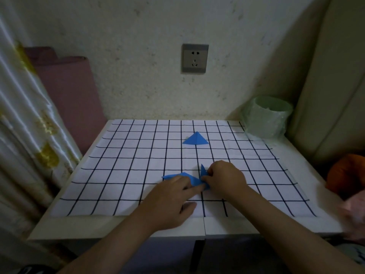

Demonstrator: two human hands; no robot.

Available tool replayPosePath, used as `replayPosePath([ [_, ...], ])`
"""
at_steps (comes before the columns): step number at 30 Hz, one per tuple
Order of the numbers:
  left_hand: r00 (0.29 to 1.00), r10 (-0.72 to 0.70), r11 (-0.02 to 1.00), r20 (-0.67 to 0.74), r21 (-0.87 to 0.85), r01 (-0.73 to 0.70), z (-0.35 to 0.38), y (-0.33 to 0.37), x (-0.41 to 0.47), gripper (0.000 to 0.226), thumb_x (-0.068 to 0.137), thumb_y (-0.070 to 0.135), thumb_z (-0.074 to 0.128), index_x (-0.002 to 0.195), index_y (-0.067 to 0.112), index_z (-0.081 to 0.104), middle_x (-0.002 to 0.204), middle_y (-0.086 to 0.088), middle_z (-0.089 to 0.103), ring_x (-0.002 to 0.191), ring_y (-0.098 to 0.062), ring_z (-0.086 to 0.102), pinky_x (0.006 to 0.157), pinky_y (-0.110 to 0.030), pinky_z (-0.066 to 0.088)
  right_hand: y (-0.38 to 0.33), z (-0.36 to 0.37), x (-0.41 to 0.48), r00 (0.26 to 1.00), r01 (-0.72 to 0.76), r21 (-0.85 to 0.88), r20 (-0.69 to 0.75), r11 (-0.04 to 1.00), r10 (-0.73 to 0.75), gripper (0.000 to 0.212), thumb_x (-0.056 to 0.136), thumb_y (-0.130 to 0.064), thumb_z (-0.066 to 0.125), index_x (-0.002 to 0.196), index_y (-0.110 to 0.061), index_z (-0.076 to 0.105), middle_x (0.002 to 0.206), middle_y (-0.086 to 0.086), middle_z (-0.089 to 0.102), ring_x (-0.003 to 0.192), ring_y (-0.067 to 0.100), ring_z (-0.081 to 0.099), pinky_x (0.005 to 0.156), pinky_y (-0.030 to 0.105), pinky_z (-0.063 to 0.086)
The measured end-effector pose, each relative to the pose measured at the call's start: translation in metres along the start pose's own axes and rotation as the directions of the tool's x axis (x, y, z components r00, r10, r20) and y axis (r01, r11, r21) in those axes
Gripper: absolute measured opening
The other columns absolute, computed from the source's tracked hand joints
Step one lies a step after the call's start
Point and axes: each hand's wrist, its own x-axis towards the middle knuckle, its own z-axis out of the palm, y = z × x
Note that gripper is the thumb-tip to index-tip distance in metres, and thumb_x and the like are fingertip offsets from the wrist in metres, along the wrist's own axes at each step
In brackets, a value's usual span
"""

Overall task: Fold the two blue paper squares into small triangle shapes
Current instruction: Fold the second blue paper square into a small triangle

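One blue paper (195,139) lies folded into a small triangle on the far middle of the white grid mat (126,165). A second blue paper (192,179) sits nearer to me, partly folded. My left hand (171,202) presses its fingertips flat on that paper's left and middle part. My right hand (227,179) pinches the paper's right corner, which stands up off the mat as a pointed flap. Much of this paper is hidden under my fingers.
A green plastic-lined bin (267,117) stands at the mat's far right corner. A wall with a socket (195,58) is behind the table. A curtain (25,123) hangs at the left, a cushioned seat and an orange object (347,173) at the right.
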Motion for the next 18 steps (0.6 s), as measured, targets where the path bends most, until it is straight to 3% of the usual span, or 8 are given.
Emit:
replayPosePath([
  [7,1.0,0.007,0.999,-0.025,0.038,-0.006,0.002,0.001,0.005,0.038,0.094,0.044,0.049,0.128,0.033,0.06,0.101,0.011,0.049,0.095,-0.007,0.045,0.073,-0.02,0.033,0.004,0.006,-0.005,0.994,0.067,0.018,-0.087,0.998,-0.066,0.022,0.09,-0.04,0.063,0.091,-0.018,0.067,0.082,-0.001,0.064,0.075,0.015,0.06,0.061,0.026,0.043],
  [11,1.0,-0.018,0.999,0.001,0.028,0.018,0.003,0.0,0.006,0.039,0.096,0.045,0.045,0.129,0.033,0.06,0.103,0.011,0.048,0.097,-0.007,0.044,0.076,-0.02,0.034,0.008,0.008,-0.004,0.993,0.068,0.024,-0.094,0.997,-0.065,0.027,0.089,-0.043,0.064,0.097,-0.017,0.064,0.088,0.0,0.065,0.08,0.016,0.06,0.071,0.031,0.052],
  [14,0.999,-0.038,0.999,0.005,0.006,0.038,0.002,0.002,0.007,0.039,0.094,0.043,0.048,0.128,0.031,0.062,0.102,0.01,0.049,0.096,-0.008,0.045,0.075,-0.022,0.036,0.009,0.01,-0.009,0.984,0.08,0.085,-0.166,0.993,-0.065,0.038,0.086,-0.043,0.067,0.112,-0.018,0.055,0.103,-0.001,0.061,0.087,0.016,0.06,0.067,0.027,0.047],
  [16,0.999,-0.034,0.999,0.002,0.01,0.034,0.0,0.004,0.008,0.038,0.093,0.042,0.05,0.127,0.03,0.062,0.101,0.009,0.05,0.095,-0.008,0.046,0.074,-0.021,0.036,0.01,0.011,-0.017,0.957,0.145,0.055,-0.263,0.988,-0.126,0.044,0.087,-0.042,0.067,0.121,-0.021,0.048,0.108,-0.002,0.054,0.084,0.016,0.059,0.06,0.023,0.041],
  [18,0.999,-0.04,0.999,-0.002,0.026,0.04,-0.002,0.005,0.008,0.033,0.093,0.043,0.048,0.12,0.033,0.063,0.099,0.011,0.048,0.093,-0.007,0.045,0.072,-0.02,0.035,0.013,0.01,-0.027,0.894,0.277,-0.121,-0.331,0.953,-0.302,0.029,0.09,-0.04,0.062,0.113,-0.023,0.057,0.101,-0.002,0.052,0.072,0.013,0.055,0.053,0.022,0.039],
])
